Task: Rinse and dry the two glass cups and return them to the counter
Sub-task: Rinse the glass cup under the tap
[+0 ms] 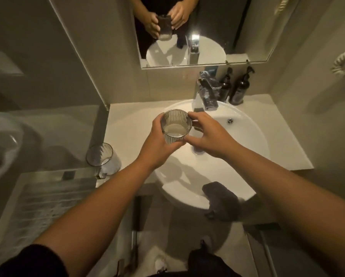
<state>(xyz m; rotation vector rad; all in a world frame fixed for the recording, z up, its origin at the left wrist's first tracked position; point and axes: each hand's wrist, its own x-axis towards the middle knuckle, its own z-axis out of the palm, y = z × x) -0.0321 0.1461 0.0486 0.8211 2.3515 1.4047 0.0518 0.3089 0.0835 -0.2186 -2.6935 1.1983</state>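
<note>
A ribbed glass cup [175,125] is held upright over the white sink basin [247,136]. My left hand [157,144] grips it from the left and below. My right hand [209,134] touches the cup's right side with its fingertips near the rim and base. A second ribbed glass cup [99,156] stands on the counter [127,120] at the basin's left. A dark grey cloth [221,198] lies draped over the basin's front rim.
The chrome faucet [206,92] stands behind the basin, with two dark pump bottles [233,86] at its right. The drain [196,149] shows under my right hand. A mirror [237,27] hangs above. A glass partition [83,62] rises at the counter's left edge.
</note>
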